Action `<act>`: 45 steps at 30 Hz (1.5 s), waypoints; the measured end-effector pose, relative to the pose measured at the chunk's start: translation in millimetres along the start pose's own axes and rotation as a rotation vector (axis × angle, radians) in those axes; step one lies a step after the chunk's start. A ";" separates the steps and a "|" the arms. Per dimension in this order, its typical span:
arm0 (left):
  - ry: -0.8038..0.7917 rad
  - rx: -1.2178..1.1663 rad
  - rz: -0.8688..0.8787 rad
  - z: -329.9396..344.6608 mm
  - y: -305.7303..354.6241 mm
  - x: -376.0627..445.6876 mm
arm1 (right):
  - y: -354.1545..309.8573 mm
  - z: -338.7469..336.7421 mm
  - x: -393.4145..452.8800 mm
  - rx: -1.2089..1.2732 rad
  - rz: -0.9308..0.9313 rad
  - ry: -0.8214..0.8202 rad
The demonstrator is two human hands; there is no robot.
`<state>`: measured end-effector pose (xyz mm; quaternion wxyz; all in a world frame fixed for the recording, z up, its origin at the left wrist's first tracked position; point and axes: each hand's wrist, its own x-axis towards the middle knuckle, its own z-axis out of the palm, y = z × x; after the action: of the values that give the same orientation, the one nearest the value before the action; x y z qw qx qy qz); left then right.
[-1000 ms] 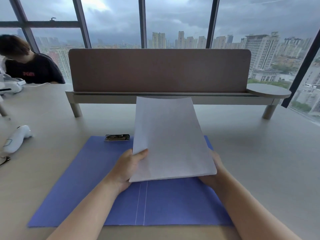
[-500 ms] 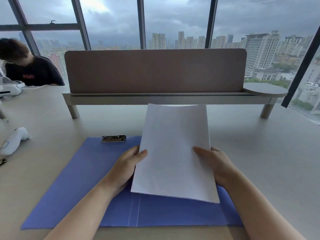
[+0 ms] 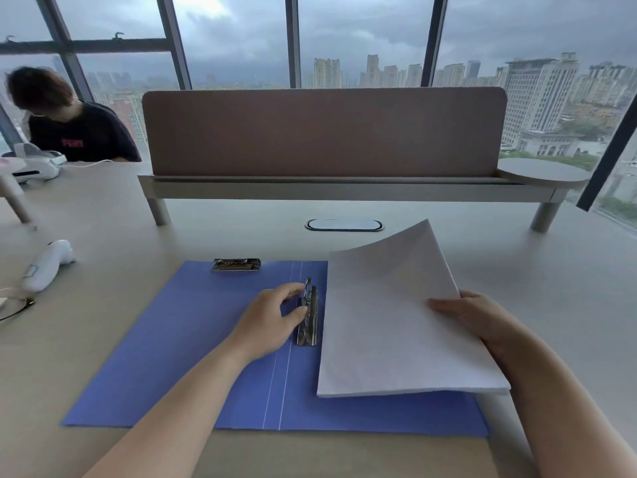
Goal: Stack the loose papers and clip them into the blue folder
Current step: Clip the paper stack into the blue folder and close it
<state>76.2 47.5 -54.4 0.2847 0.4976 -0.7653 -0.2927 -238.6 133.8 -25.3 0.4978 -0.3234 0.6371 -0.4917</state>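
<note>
The blue folder (image 3: 165,357) lies open and flat on the desk in front of me. A squared stack of white papers (image 3: 389,322) rests over its right half, far edge lifted, with my right hand (image 3: 472,315) gripping its right edge. Next to the spine a metal lever clip (image 3: 308,319) is fixed to the folder, its lever raised. My left hand (image 3: 272,322) has thumb and fingers on that lever. A second metal clip (image 3: 236,264) sits at the folder's far edge.
A brown divider shelf (image 3: 324,132) spans the back of the desk, with a cable grommet (image 3: 344,224) before it. A white handheld device (image 3: 46,265) and glasses (image 3: 13,305) lie at the left. Another person (image 3: 65,122) sits at the far left.
My left hand let go of the papers and took the clip's lever. My right hand swung the stack to the right, uncovering the clip by the spine.
</note>
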 end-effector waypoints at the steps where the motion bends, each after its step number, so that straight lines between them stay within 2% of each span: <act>1: -0.012 -0.003 -0.002 -0.3 0.7 0.2 | 0.9 0.3 0.9 -0.009 0.004 -0.003; 23: -0.041 -0.106 -0.059 -1.1 -2.9 3.9 | -10.4 12.5 -11.6 -0.033 -0.022 0.017; 33: -0.059 -0.205 -0.082 -3.4 0.0 3.1 | -4.8 20.4 -13.2 -0.002 0.026 -0.040; 45: -0.092 -0.209 -0.102 -2.8 1.4 5.2 | -3.7 19.1 -13.5 -0.016 0.007 -0.070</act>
<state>75.7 42.7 -50.8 0.2842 0.4895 -0.7166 -0.4075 -216.7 139.0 -17.9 0.5188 -0.3424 0.6243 -0.4732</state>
